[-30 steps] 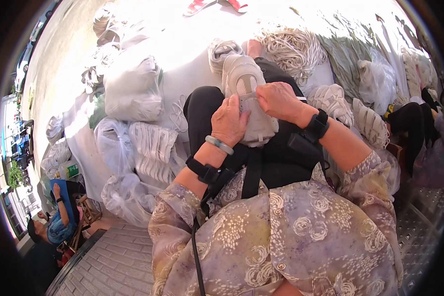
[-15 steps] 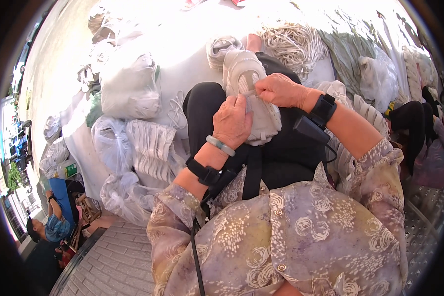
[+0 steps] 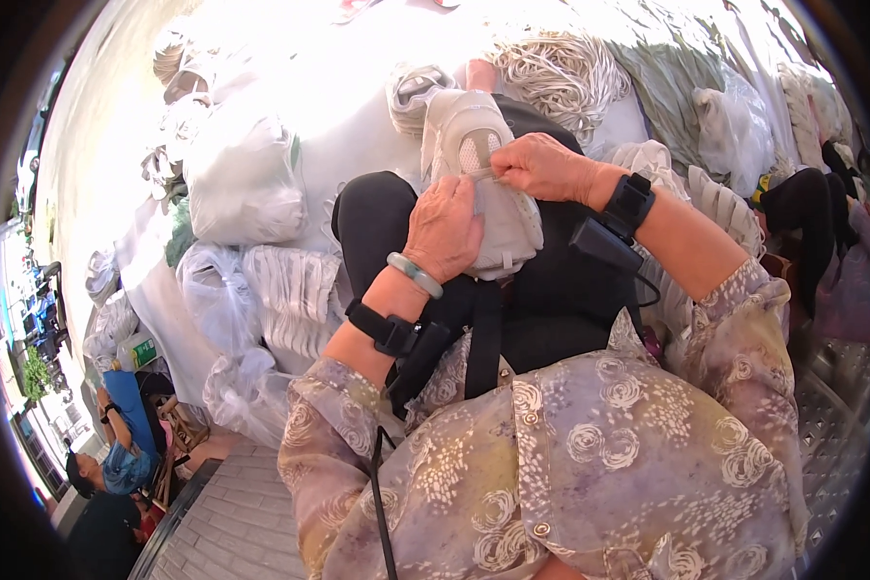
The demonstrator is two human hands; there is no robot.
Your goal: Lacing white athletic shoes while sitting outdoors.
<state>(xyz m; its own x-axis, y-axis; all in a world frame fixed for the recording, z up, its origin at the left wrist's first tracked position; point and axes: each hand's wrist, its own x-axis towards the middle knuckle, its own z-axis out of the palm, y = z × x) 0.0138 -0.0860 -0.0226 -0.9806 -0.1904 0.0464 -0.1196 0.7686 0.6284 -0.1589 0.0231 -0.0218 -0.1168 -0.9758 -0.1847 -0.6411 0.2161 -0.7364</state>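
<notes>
Head view. A pale beige shoe with an oval mesh panel lies lengthwise on the lap, over black fabric trousers, its mesh end turned away from the body. The left hand holds the near-left side of the shoe, its fingers curled and close together against the upper. The right hand is narrow, its fingertips pinched together at the middle of the upper on what appears to be a thin pale lace. The two hands are near each other, with the mesh panel just beyond them.

State of the work, as judged: the body of the shoe is already formed, its panels joined into one piece; the lace at the middle is not yet released, so this shoe seems only part finished. The fingers cover that area, and how many rows are done or left cannot be told.

Surroundings: a second pale beige shoe stands untouched beyond the first. To its right lies a loose heap of white cord. Rows of pale ribbed shoes lie farther right; a white bulging plastic bag rests at left. A co-worker in a blue shirt sits at the left rim.
</notes>
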